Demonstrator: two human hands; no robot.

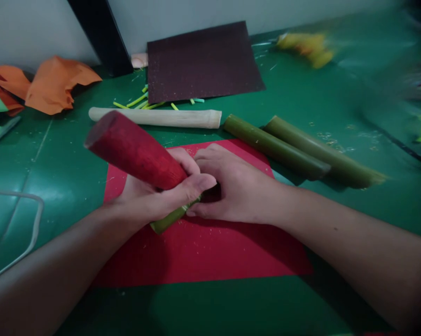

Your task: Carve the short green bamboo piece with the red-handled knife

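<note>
My left hand (157,198) is closed around a red bamboo-like tube (136,151) with a slanted dark end, which tilts up to the left. Beneath that hand, a short green bamboo piece (168,220) pokes out toward me, with pale thin strands around it. My right hand (235,186) curls in from the right, its thumb and fingers closed about the far part of the green piece. Its fingertips are partly hidden behind my left thumb. Under both hands lies a red sheet (210,256).
Beyond the sheet are a pale peeled stick (161,117) and two green bamboo pieces (277,147) (322,151). A dark sheet (203,63) covers some yellow-green bits. Orange crumpled paper (58,86) sits at left, near a black post (101,37). A blurred yellow object (306,46) is far right.
</note>
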